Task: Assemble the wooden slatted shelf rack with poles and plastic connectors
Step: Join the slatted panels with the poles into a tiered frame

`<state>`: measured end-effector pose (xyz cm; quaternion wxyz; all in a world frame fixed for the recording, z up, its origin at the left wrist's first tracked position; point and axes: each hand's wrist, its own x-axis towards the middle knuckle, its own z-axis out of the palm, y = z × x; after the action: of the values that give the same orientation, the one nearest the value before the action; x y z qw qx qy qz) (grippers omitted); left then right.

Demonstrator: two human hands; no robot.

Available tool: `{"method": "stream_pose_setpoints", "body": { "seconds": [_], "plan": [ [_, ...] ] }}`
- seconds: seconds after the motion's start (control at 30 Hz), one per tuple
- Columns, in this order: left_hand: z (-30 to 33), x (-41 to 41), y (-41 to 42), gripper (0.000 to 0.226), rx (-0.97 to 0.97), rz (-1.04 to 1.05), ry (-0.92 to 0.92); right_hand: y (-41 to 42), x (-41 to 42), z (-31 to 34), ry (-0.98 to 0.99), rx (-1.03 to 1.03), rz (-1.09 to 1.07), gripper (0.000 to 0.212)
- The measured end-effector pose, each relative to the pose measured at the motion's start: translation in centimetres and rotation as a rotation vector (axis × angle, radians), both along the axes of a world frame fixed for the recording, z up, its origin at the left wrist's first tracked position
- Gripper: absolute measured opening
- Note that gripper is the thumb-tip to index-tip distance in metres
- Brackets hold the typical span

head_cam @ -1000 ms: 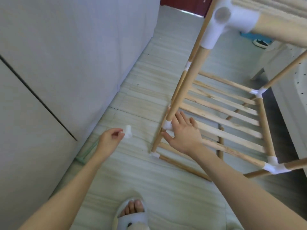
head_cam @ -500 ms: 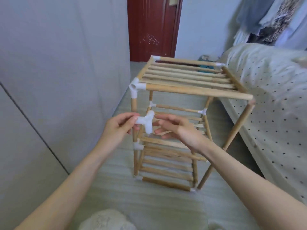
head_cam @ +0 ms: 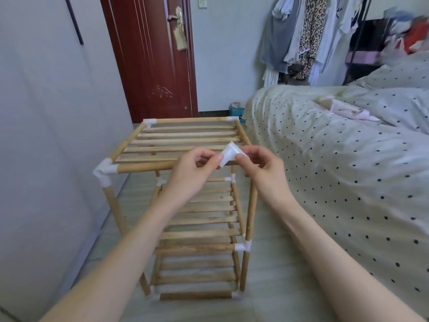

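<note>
The wooden slatted rack [head_cam: 185,140] stands upright on the floor with several slatted tiers joined by white plastic connectors. One fitted corner connector [head_cam: 105,171] sits at the top tier's near left. Both hands hold a loose white plastic connector [head_cam: 228,154] just above the top tier's near right corner. My left hand [head_cam: 195,170] pinches its left end and my right hand [head_cam: 257,168] pinches its right end. The near right upright pole [head_cam: 251,212] rises under my right hand, its top hidden behind the hand.
A grey wardrobe wall [head_cam: 51,135] runs along the left of the rack. A bed with a dotted cover [head_cam: 336,159] fills the right side. A dark red door [head_cam: 153,56] is behind, and clothes [head_cam: 301,36] hang at the back right.
The view lifted from the floor to the standing rack. My hands brought the loose connector from the rack's near left side up and right, to its top near right corner.
</note>
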<state>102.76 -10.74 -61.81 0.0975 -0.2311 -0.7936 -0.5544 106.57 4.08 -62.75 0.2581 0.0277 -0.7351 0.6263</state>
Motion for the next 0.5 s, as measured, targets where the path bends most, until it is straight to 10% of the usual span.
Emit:
{"method": "stream_pose_setpoints", "body": {
  "seconds": [0.3,0.5],
  "plan": [
    [0.0,-1.4,3.6,0.049,-0.366,-0.022,0.292,5.4,-1.3,1.2,-0.099,-0.344,0.166,0.036],
    [0.2,-1.8,4.9,0.024,-0.235,-0.089,0.291,6.6,-0.8,0.9,-0.139,-0.53,0.228,0.012]
  ]
}}
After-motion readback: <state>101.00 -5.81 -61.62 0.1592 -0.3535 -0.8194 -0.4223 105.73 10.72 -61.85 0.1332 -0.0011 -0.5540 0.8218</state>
